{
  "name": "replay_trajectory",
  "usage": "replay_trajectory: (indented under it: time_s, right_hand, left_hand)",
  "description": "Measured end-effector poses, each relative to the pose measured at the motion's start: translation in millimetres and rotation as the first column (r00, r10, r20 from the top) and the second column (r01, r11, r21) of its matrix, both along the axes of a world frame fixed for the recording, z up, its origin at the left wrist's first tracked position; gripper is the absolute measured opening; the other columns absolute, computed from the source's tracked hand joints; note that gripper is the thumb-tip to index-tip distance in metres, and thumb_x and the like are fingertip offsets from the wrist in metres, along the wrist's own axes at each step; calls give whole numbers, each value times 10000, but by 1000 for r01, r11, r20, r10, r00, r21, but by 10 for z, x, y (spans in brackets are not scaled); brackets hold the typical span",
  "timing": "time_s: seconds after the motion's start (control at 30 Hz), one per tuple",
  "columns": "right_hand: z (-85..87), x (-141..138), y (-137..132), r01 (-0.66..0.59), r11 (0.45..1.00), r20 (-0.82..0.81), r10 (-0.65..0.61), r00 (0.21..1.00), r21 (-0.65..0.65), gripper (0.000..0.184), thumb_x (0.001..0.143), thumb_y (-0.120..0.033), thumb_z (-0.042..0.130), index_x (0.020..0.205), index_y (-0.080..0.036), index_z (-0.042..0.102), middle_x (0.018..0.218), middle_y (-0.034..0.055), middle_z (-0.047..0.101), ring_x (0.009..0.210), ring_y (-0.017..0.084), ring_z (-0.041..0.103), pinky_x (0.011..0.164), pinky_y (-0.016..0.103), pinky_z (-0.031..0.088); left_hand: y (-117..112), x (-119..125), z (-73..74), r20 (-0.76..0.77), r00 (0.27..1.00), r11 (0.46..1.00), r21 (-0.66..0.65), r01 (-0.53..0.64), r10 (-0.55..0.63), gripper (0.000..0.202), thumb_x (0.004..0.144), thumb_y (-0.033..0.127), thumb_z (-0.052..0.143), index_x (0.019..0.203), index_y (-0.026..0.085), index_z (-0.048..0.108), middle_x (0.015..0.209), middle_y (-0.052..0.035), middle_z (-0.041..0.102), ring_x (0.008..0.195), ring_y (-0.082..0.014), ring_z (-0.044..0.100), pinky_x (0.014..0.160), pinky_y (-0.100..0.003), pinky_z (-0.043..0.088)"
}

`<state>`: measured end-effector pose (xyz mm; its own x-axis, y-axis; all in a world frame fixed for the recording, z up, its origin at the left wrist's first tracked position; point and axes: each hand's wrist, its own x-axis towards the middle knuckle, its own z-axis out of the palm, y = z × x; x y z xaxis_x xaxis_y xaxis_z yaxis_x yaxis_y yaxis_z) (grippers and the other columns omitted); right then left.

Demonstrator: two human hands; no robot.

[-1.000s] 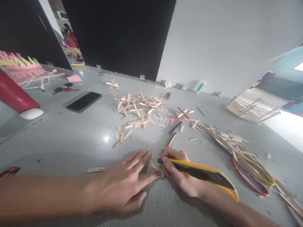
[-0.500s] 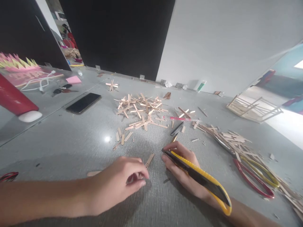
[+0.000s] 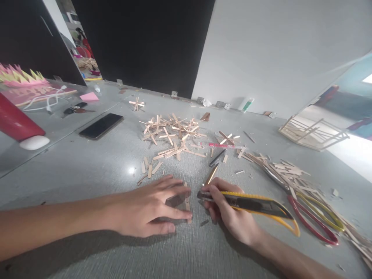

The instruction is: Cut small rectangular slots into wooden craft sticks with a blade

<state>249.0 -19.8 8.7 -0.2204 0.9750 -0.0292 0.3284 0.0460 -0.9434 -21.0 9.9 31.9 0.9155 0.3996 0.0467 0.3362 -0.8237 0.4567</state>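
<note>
My left hand (image 3: 149, 207) lies spread over the table, its fingers apart. Two of its fingertips rest on the ends of a small wooden craft stick (image 3: 187, 202), which has a slot cut in it. Closed round a yellow and black utility knife (image 3: 258, 205), my right hand (image 3: 232, 219) is just right of that stick. The knife's front end points toward the stick; I cannot make out its blade. A pencil-like pointed stick (image 3: 212, 173) lies just beyond my right fingers. A small dark piece (image 3: 204, 223) lies between the hands.
Crossed craft sticks (image 3: 177, 131) are heaped ahead, with short cut pieces (image 3: 149, 169) nearer. Scissors (image 3: 314, 221) and stick scraps (image 3: 290, 172) lie right. A phone (image 3: 101, 126) and a red cylinder (image 3: 21, 118) are left. A stick frame (image 3: 315, 133) stands far right.
My left hand has opened from a curled pose and spread its fingers onto the stick, which now lies more upright in view. The knife in my right hand has swung flatter.
</note>
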Motion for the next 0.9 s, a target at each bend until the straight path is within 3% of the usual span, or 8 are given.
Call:
replay_trajectory:
  time_s: [0.1,0.23,0.43,0.57,0.73,0.9]
  right_hand:
    - [16,-1,-5,-33,999,63,31,998,33,346,1002,-504,524,869,-199,621,564,-24,579,484,129,536,466,242,414]
    - [44,-36,-1,-84,990,210,58,976,116,306,979,-463,537,814,-215,606,605,-13,590,489,130,534,469,253,420]
    - [77,-88,13,-177,957,232,122,965,231,261,985,-386,519,799,-217,589,570,-38,549,494,121,511,520,261,417]
    - [47,-93,16,-233,943,197,188,962,238,192,989,-336,529,865,-210,603,616,-35,577,509,117,524,525,259,415]
    - [39,-96,9,-232,945,198,188,962,232,200,999,-333,525,853,-211,587,607,-44,554,514,113,507,535,261,410]
    - [38,-94,13,-237,942,202,190,961,239,197,997,-334,531,848,-213,576,609,-50,542,515,109,489,530,261,394]
  left_hand:
    - [-63,37,-14,-28,1000,1000,12,14,-14,510,1022,460,549,1513,352,463,1672,-102,192,1518,-407,183,1190,-679,226]
    - [-116,67,-29,-15,1000,1000,27,10,-9,571,1024,515,521,1551,330,400,1673,-119,105,1519,-403,145,1203,-660,205]
    - [-228,122,-113,17,998,995,81,-55,54,558,1055,343,514,1581,342,329,1684,-86,82,1524,-368,184,1224,-582,262]
    - [-308,178,-167,25,993,988,98,-119,117,645,1032,314,549,1606,333,255,1694,-108,125,1528,-384,183,1220,-590,270]
    - [-309,200,-181,-26,994,988,116,-105,109,622,1047,352,500,1611,324,238,1666,-166,237,1523,-407,200,1206,-611,273]
    - [-305,195,-177,-17,993,984,139,-110,113,594,1052,348,481,1603,325,260,1658,-142,272,1522,-399,224,1206,-602,278]
